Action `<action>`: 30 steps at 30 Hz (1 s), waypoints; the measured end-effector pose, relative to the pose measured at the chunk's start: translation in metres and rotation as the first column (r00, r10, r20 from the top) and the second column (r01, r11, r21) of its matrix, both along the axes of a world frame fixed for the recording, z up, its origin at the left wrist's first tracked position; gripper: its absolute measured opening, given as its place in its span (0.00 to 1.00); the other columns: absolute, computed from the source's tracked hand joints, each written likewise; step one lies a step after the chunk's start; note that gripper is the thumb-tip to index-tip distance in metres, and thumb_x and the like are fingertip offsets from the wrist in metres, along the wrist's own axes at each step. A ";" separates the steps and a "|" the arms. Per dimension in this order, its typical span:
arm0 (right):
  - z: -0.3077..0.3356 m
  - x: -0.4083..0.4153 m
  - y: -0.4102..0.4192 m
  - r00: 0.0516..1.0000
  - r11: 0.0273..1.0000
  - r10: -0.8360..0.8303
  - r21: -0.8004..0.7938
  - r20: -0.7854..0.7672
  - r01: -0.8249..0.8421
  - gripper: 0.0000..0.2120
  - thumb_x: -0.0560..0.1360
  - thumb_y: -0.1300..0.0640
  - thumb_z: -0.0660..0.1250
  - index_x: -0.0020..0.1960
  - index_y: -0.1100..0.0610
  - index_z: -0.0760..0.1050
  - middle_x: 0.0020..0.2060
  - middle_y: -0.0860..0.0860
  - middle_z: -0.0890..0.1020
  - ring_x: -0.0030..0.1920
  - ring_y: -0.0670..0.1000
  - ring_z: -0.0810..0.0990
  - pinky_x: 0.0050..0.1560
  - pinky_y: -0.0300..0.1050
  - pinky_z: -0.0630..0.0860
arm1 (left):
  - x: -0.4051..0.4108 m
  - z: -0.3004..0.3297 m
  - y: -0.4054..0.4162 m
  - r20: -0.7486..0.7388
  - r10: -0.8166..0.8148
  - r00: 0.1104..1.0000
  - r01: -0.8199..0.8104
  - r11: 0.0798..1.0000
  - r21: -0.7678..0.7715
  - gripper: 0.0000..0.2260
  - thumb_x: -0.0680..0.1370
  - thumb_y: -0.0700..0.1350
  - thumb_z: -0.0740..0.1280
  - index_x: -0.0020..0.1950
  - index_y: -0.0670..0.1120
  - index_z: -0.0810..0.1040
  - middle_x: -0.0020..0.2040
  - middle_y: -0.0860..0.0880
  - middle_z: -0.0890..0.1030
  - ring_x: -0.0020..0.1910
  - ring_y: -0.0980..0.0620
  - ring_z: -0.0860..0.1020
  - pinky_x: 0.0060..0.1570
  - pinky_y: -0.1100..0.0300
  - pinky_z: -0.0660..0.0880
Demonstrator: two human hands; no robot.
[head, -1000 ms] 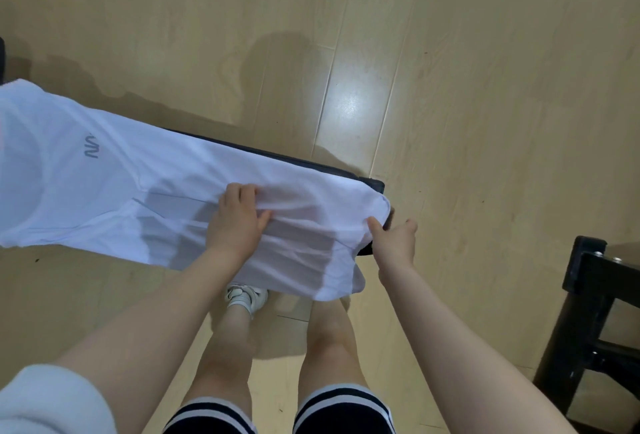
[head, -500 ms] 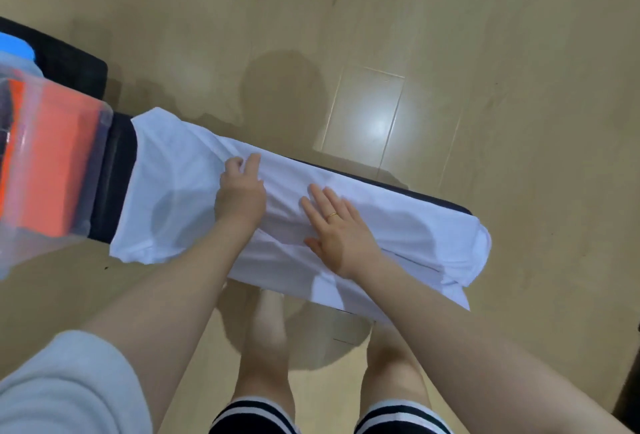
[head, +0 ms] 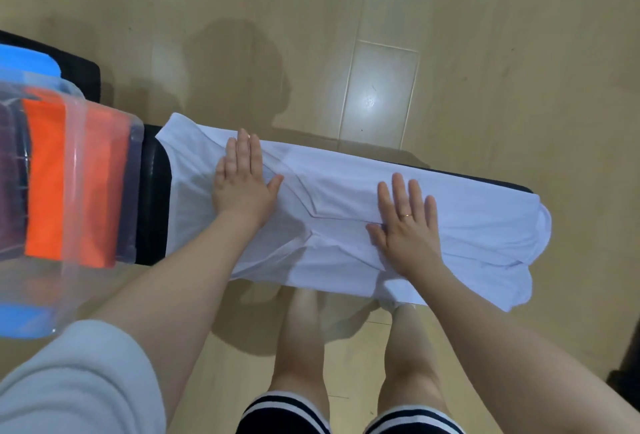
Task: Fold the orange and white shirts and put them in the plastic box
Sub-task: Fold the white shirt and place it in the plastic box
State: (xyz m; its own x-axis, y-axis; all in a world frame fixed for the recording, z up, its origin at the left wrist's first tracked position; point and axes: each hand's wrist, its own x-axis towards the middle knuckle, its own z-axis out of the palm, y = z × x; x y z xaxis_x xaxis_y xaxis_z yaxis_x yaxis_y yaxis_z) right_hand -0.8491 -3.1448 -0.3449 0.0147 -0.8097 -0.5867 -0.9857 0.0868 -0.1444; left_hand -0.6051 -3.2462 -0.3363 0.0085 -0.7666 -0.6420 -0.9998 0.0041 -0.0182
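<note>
A white shirt point(head: 467, 225) lies folded lengthwise along a narrow black bench point(head: 154, 198), its right end hanging over the bench's end. My left hand point(head: 242, 180) lies flat on the shirt's left part, fingers straight. My right hand point(head: 407, 225), with a ring on one finger, presses flat on the middle of the shirt. At the left stands a clear plastic box point(head: 72, 170) on the bench. Inside it a folded orange shirt point(head: 46, 177) stands upright beside dark clothes.
Blue lid parts point(head: 26, 61) show at the box's far and near sides. Light wooden floor point(head: 450, 35) surrounds the bench. My legs stand right in front of the bench. A dark piece of furniture point(head: 628, 364) sits at the right edge.
The view shifted so the box came in at the left. My left hand went from curled to flat, and my right hand left the shirt's right end and now presses its middle.
</note>
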 end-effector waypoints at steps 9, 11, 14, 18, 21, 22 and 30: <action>0.045 -0.066 0.056 0.989 0.994 -0.112 0.027 0.098 0.110 0.13 0.71 0.60 0.62 0.54 0.59 0.77 0.54 0.57 0.79 0.51 0.63 0.78 0.53 0.51 0.73 | -0.082 0.009 0.093 -0.391 -0.623 0.677 0.545 0.782 -0.302 0.18 0.57 0.48 0.80 0.41 0.46 0.79 0.45 0.46 0.82 0.42 0.46 0.79 0.41 0.59 0.74; 0.041 -0.083 0.066 0.998 0.999 -0.043 0.028 0.051 0.041 0.12 0.68 0.59 0.65 0.51 0.58 0.78 0.47 0.56 0.81 0.44 0.61 0.80 0.46 0.50 0.75 | -0.098 0.003 0.107 -0.346 -0.641 0.685 0.586 0.767 -0.261 0.22 0.54 0.49 0.81 0.42 0.46 0.78 0.45 0.47 0.79 0.41 0.47 0.78 0.44 0.56 0.69; 0.035 -0.103 0.070 0.999 0.999 0.036 0.010 -0.030 -0.036 0.12 0.67 0.54 0.59 0.46 0.55 0.78 0.40 0.53 0.80 0.40 0.57 0.79 0.45 0.46 0.71 | -0.111 -0.011 0.113 -0.245 -0.639 0.729 0.553 0.761 -0.338 0.14 0.62 0.49 0.70 0.43 0.48 0.72 0.41 0.48 0.77 0.38 0.47 0.76 0.40 0.57 0.61; 0.028 -0.124 0.065 0.999 1.000 -0.024 0.009 0.031 0.024 0.10 0.69 0.55 0.58 0.38 0.59 0.76 0.33 0.54 0.78 0.35 0.58 0.78 0.40 0.46 0.71 | -0.114 -0.006 0.103 -0.263 -0.533 0.804 0.475 0.842 -0.255 0.11 0.67 0.51 0.57 0.34 0.46 0.74 0.31 0.48 0.77 0.28 0.48 0.77 0.31 0.61 0.71; 0.035 -0.136 0.061 0.993 0.996 -0.090 0.005 0.079 0.089 0.16 0.77 0.52 0.55 0.46 0.62 0.75 0.38 0.58 0.80 0.43 0.61 0.77 0.46 0.49 0.67 | -0.111 0.004 0.097 -0.291 -0.448 0.845 0.409 0.893 -0.186 0.13 0.70 0.50 0.57 0.34 0.44 0.74 0.30 0.46 0.77 0.28 0.46 0.78 0.30 0.59 0.73; 0.038 -0.140 0.060 0.992 0.994 -0.110 0.005 0.054 0.110 0.15 0.79 0.52 0.56 0.49 0.62 0.74 0.40 0.58 0.80 0.46 0.60 0.76 0.50 0.49 0.65 | -0.110 0.006 0.095 -0.295 -0.413 0.862 0.385 0.911 -0.149 0.12 0.72 0.50 0.58 0.35 0.44 0.74 0.32 0.45 0.78 0.30 0.45 0.79 0.32 0.56 0.73; 0.040 -0.184 0.081 0.900 0.918 -0.393 0.131 0.191 0.373 0.09 0.78 0.55 0.58 0.50 0.59 0.73 0.40 0.56 0.81 0.42 0.61 0.77 0.40 0.49 0.69 | -0.112 0.006 0.087 -0.237 -0.352 0.905 0.336 0.936 -0.107 0.05 0.72 0.39 0.70 0.40 0.39 0.76 0.37 0.39 0.81 0.37 0.39 0.80 0.39 0.51 0.72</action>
State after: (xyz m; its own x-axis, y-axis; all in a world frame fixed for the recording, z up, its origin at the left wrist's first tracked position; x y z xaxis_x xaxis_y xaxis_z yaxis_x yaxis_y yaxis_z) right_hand -1.0331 -3.0643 -0.3048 -0.1559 -0.7217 -0.6744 -0.8218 0.4736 -0.3169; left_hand -0.7172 -3.1592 -0.3306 -0.4167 -0.7314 -0.5398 -0.9085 0.3559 0.2191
